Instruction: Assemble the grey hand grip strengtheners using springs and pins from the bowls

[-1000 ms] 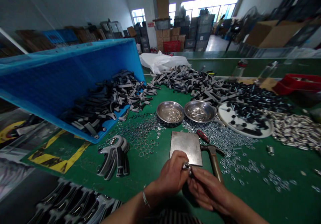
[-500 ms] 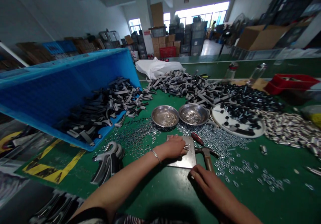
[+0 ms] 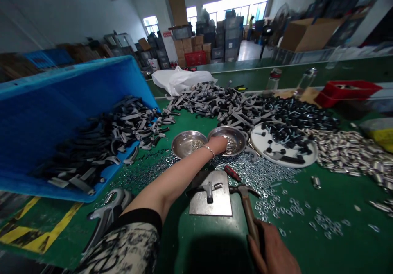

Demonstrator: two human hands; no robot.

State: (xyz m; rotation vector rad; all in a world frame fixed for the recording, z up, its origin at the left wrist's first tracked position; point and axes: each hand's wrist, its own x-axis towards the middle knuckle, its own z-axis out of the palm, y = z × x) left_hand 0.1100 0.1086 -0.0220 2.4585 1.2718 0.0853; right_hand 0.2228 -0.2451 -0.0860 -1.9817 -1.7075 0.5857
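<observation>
My left hand (image 3: 220,143) reaches forward into the right steel bowl (image 3: 240,136), with its fingers down among the small metal parts; whether it holds any is hidden. Near the bottom edge, my right hand (image 3: 272,249) is closed around the wooden handle of a hammer (image 3: 247,210), whose head lies beside a square metal plate (image 3: 215,205). A small assembled metal part (image 3: 210,189) lies on that plate. A second steel bowl (image 3: 184,144) stands to the left of the first.
A tilted blue bin (image 3: 61,98) of grey and black handle pieces fills the left. Loose washers (image 3: 267,177) cover the green table. Behind are a grey parts pile (image 3: 211,98), a white tray (image 3: 284,151) of black screws, metal sleeves (image 3: 353,155) and a red-handled tool (image 3: 231,173).
My left hand let go of the small part on the plate and stretched forward into the right bowl. My right hand dropped back and closed on the hammer handle.
</observation>
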